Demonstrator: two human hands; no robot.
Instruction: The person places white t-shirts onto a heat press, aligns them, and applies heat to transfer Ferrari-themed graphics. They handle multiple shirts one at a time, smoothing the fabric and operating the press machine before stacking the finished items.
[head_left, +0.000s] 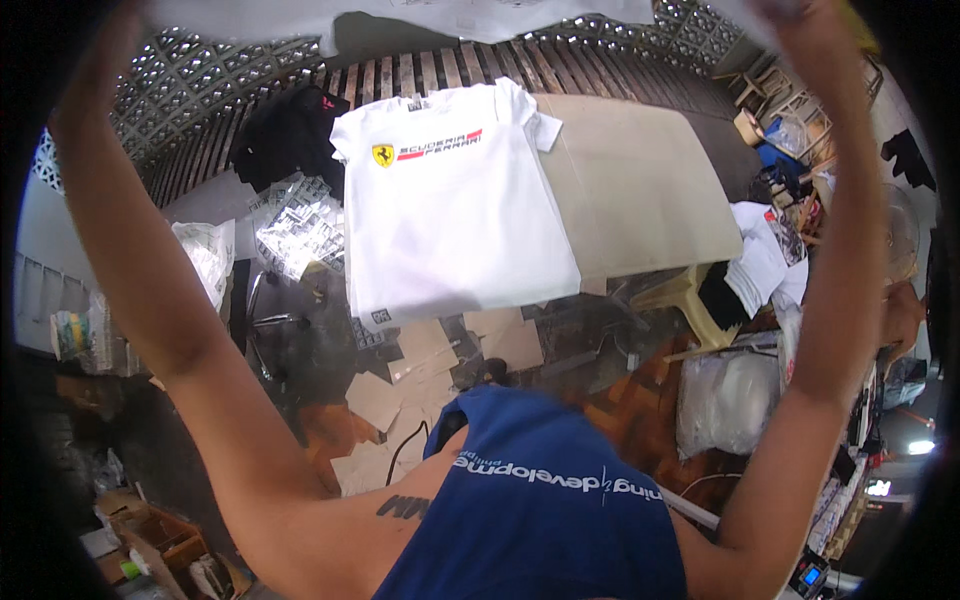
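Head view: holds both bare arms high and wide, one along each side rim. Left hand (112,35) up at the top left corner, dim and cut by the frame; cannot tell whether fingers spread, pressed together or pinching. Right hand (802,28) at the top edge, also cropped and blurred; finger state likewise impossible to tell. Between the two, along the upper edge, a wrinkled white sheet-like material (480,18), mostly out of frame; more white close beside the right hand, contact unclear.

Below, on a pale cream bench with rounded corners (650,190): a white short-sleeved T-shirt (455,230), spread flat toward the left part, collar at the far side, hem toward the body. On its chest, a yellow shield emblem and black-and-red lettering. At the hem's left corner, a small black-and-white square tag (380,317).

Left of the bench: a black cloth heap (285,140) and shiny silver-and-white plastic packaging (300,228). To the right: a cream plastic stool (690,308), just beside piled white garments (758,258); nearer, a bulging clear plastic bag (728,400). On the floor, near side: flat tan cardboard pieces (420,350), partly overlapping.
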